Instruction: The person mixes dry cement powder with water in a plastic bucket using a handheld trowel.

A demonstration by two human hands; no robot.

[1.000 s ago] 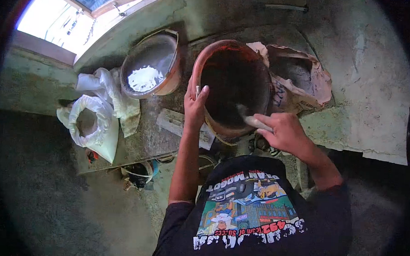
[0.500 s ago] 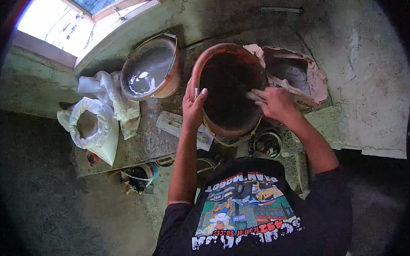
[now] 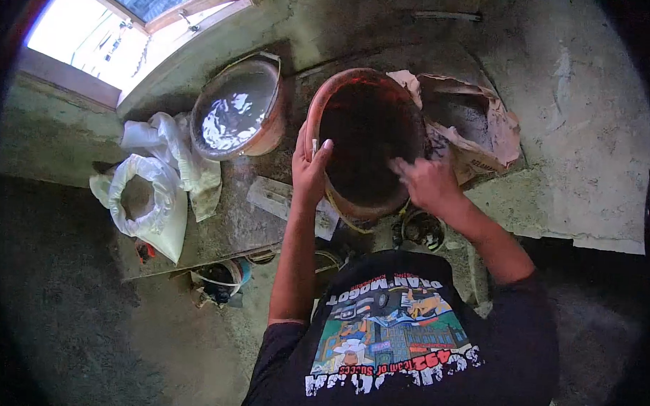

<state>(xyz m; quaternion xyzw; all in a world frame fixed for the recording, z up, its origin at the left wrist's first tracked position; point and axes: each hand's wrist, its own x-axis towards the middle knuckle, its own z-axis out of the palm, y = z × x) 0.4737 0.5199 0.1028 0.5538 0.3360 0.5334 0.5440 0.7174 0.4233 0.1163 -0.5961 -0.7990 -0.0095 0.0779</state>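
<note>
Orange bucket point(image 3: 363, 143) stands at the middle of the slab, right of the water-filled bucket point(image 3: 237, 108). Your left hand point(image 3: 310, 168) is closed over its near-left rim, steadying it. Your right hand point(image 3: 426, 181) is blurred inside; I cannot tell what it grips. This looks like stirring or scraping; next, keep that rim braced.
</note>
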